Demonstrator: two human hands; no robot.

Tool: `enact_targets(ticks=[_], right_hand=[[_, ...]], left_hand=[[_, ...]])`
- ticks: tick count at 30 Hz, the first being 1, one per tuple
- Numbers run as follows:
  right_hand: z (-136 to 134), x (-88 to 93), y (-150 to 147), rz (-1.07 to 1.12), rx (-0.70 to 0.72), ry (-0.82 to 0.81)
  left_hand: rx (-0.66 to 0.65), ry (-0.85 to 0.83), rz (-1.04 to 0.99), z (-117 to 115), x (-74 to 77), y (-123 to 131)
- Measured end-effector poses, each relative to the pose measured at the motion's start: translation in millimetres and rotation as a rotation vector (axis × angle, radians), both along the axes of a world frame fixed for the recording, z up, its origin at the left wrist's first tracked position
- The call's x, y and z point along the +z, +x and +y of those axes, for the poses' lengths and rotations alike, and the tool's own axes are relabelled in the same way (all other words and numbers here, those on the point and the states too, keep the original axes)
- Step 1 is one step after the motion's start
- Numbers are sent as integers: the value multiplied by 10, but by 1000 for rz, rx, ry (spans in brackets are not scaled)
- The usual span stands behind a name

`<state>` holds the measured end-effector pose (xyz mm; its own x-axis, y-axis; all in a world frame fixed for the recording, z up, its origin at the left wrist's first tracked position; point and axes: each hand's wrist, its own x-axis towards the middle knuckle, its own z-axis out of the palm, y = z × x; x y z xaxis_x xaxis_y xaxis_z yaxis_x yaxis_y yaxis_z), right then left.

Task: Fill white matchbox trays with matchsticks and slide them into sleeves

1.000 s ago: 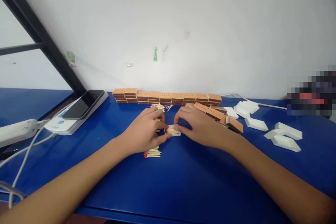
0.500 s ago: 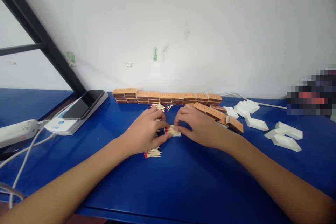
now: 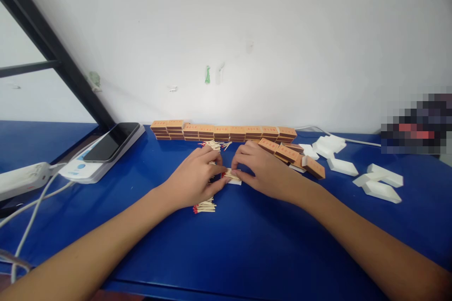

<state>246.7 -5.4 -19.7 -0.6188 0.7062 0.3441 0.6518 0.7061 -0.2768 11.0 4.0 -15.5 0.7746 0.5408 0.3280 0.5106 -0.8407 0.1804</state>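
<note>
- My left hand [image 3: 196, 176] was clamped on the left end of a small white matchbox tray [image 3: 237, 183], thumb on the near side and forefinger on the far side.
- My right hand [image 3: 266, 170] was at the tray's right end, thumb and forefinger tips close together over the matches [image 3: 230, 177] inside; I could not tell whether they pinched any.
- The tray lay between my hands, near the middle of the blue desk [image 3: 247, 249], its red match heads toward the left.
- Loose matches [image 3: 205, 207] lay just left of the tray, partly hidden under my left hand, and a smaller scatter [image 3: 212, 146] lay on the far side.
- Along the wall [image 3: 282, 56] at the far edge ran a stacked row of orange matchboxes [image 3: 222, 132].
- Just beyond my right forearm was a jumbled heap of matchboxes [image 3: 286, 153], some tilted.
- Farther right, several white trays [image 3: 342, 167] lay scattered, some overlapping.
- At the left, a black smartphone [image 3: 113, 142] rested on a white box [image 3: 83, 169], with a white power strip [image 3: 24, 180] and cables [image 3: 37, 203] beside it.
</note>
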Motion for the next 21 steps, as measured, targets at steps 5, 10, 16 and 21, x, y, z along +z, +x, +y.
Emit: enact_targets(ticks=[5, 10, 16, 21], right_hand=[[4, -15, 3, -7, -15, -1], [-3, -24, 20, 7, -37, -3], [-2, -36, 36, 23, -99, -21], [30, -34, 25, -23, -54, -9]], left_hand=[[4, 17, -14, -7, -8, 7], [-1, 9, -25, -15, -10, 0], [-4, 29, -13, -12, -9, -1], [1, 59, 2, -5, -2, 4]])
